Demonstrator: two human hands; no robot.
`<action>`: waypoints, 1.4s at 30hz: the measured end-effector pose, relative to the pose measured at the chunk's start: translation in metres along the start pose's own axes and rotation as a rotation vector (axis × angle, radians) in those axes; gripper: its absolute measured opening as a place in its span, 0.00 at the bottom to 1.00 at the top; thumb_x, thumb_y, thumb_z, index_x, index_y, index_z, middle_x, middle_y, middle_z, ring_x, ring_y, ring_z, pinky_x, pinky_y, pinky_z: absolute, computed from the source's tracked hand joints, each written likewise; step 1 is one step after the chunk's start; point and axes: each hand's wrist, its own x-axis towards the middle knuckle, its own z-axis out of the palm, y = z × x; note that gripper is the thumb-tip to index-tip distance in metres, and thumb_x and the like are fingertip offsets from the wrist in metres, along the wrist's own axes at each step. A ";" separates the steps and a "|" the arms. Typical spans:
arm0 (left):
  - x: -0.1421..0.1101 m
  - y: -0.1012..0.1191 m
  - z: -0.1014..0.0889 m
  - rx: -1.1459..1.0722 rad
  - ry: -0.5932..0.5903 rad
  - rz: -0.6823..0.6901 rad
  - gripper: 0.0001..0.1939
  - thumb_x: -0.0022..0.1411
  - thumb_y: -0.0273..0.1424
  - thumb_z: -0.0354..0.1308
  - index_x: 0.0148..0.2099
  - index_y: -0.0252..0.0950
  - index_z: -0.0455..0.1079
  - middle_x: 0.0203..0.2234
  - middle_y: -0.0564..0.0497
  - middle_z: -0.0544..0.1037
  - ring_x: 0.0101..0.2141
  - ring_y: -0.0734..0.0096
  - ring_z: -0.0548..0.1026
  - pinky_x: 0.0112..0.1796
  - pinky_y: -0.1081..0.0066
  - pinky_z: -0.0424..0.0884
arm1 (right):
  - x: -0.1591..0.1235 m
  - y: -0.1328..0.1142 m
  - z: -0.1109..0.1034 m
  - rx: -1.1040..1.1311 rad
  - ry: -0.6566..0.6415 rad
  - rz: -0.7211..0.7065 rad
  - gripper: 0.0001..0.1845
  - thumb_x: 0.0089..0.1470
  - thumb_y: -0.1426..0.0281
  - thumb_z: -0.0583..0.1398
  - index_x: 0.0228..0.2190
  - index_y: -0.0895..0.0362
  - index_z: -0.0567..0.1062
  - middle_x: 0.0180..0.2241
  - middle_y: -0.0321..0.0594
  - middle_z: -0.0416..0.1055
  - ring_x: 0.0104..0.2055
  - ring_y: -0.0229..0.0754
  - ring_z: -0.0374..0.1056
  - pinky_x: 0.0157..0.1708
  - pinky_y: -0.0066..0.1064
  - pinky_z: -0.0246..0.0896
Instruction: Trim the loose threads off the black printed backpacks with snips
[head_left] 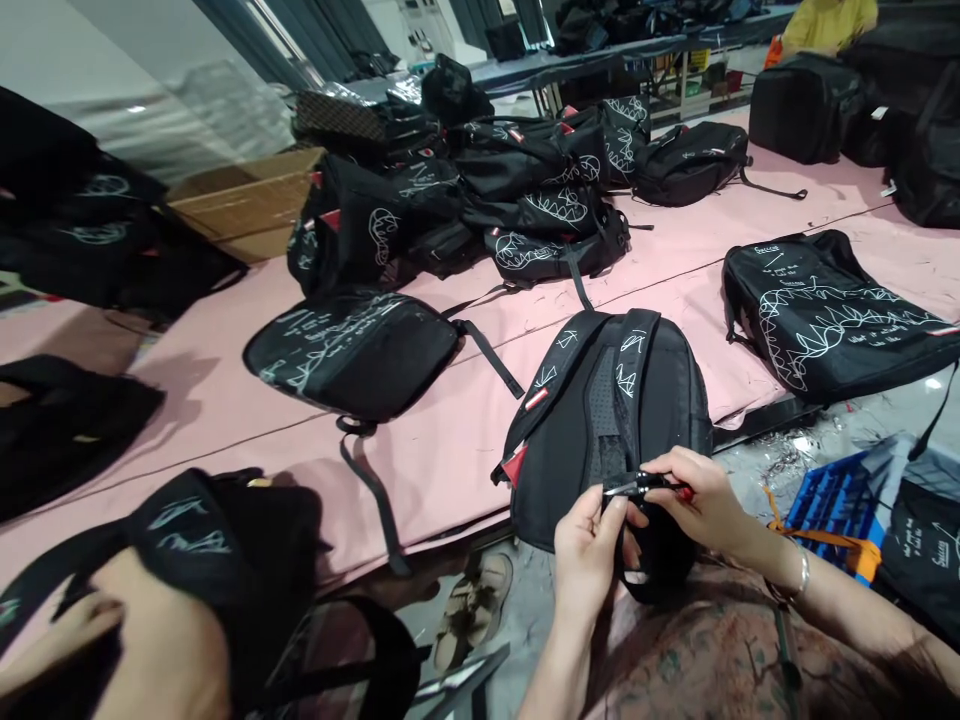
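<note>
A black backpack point(682, 400) with white scribbled print on its shoulder straps lies back side up at the table's near edge, its lower end towards my body. My left hand point(589, 550) is closed, thumb and fingertips pinching at the lower end of a backpack strap point(628, 385). In my right hand point(697, 500) is a small black tool with a silvery pointed tip and a red end, apparently thread snips point(636, 486). The tip touches or nearly touches my left fingertips. What exactly lies between those fingers is partly hidden.
Several printed black backpacks are piled on the pink-covered table point(450, 460); one backpack point(817, 310) lies at right. A co-worker's hands point(142, 620) handle a black bag at lower left. A blue crate point(840, 500) stands at right below the table. Another person point(825, 25) is at the back.
</note>
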 end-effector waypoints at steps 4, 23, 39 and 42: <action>-0.001 -0.002 0.001 -0.016 -0.011 -0.034 0.13 0.54 0.38 0.57 0.34 0.32 0.65 0.20 0.52 0.72 0.11 0.80 0.64 0.12 0.79 0.59 | 0.000 0.004 -0.002 0.037 -0.008 -0.010 0.07 0.56 0.68 0.55 0.31 0.56 0.72 0.28 0.38 0.70 0.30 0.37 0.64 0.30 0.28 0.56; -0.001 -0.014 0.014 -0.833 -0.616 -0.308 0.11 0.58 0.36 0.55 0.38 0.32 0.67 0.14 0.60 0.61 0.08 0.91 0.49 0.10 0.86 0.54 | 0.020 0.016 0.012 0.978 -0.097 0.515 0.24 0.40 0.52 0.63 0.24 0.59 0.63 0.16 0.27 0.51 0.17 0.27 0.43 0.16 0.22 0.38; 0.002 -0.019 0.000 -0.211 0.081 -0.058 0.12 0.50 0.36 0.62 0.34 0.32 0.74 0.23 0.49 0.76 0.24 0.71 0.74 0.29 0.74 0.70 | -0.001 0.019 -0.019 -0.245 0.128 -0.237 0.11 0.56 0.70 0.53 0.40 0.59 0.71 0.26 0.40 0.66 0.29 0.38 0.60 0.30 0.30 0.54; 0.003 -0.020 0.000 -0.188 0.078 -0.056 0.13 0.50 0.36 0.62 0.36 0.32 0.74 0.23 0.50 0.76 0.25 0.71 0.74 0.29 0.74 0.70 | -0.003 0.024 -0.028 -0.415 0.065 -0.342 0.11 0.57 0.69 0.54 0.41 0.59 0.72 0.24 0.39 0.65 0.28 0.38 0.58 0.30 0.29 0.52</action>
